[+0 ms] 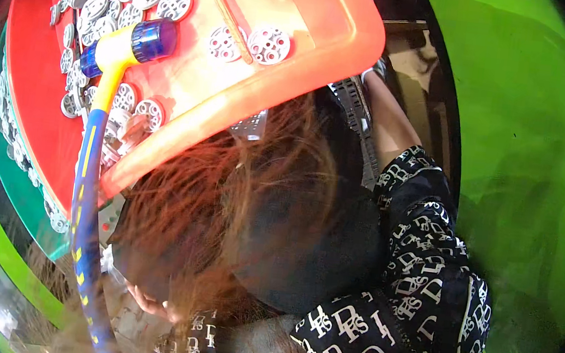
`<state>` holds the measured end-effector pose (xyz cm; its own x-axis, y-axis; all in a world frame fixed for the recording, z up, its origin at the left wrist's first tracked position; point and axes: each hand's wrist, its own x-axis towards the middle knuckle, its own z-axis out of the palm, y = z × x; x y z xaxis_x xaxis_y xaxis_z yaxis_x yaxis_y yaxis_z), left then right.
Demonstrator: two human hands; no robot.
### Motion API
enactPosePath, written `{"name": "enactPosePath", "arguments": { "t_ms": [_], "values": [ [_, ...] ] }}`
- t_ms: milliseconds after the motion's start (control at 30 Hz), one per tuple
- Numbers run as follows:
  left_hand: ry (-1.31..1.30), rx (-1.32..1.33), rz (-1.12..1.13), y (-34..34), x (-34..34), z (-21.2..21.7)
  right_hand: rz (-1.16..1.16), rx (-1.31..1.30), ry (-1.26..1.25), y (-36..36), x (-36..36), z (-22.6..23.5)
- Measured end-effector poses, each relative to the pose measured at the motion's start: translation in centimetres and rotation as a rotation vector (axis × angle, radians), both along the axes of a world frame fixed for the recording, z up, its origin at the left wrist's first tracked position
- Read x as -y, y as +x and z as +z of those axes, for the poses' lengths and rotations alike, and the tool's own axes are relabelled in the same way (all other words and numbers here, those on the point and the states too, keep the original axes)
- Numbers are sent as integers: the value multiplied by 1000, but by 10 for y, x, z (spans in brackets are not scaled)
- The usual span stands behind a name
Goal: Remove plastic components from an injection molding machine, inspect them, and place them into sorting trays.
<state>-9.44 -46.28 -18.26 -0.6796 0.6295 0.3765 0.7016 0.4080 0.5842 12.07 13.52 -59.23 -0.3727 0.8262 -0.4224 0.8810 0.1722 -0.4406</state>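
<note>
A red plastic tray (311, 47) fills the upper left and carries several grey round perforated discs (267, 44). A toy hammer (119, 53) with a yellow head, blue caps and a long blue handle lies across it. My right hand (376, 73) reaches up at the tray's right edge, next to a grey perforated strip (355, 104); its fingers are mostly hidden. My right arm wears a black sleeve with white print (424, 220). My left hand (148, 303) shows only partly at the bottom, beneath loose reddish hair (224, 198) that hangs in front of the camera.
Under the red tray lies a green tray (7, 173) with more grey discs along its edge. A bright green surface (527, 169) covers the right side. A dark gap with brownish ground (424, 60) runs beside my right forearm.
</note>
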Motion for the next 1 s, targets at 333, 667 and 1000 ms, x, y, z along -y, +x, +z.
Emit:
{"name": "enactPosePath", "arguments": {
  "t_ms": [333,667,1000],
  "values": [
    [-11,-82,-113,-9,28,0,15,22,-7,-5,-11,-15],
    [214,118,108,10,17,-4,40,-27,43,-8,-20,-21],
    [-158,74,127,20,-17,23,-843,-904,-320,-17,33,51]
  ]
}}
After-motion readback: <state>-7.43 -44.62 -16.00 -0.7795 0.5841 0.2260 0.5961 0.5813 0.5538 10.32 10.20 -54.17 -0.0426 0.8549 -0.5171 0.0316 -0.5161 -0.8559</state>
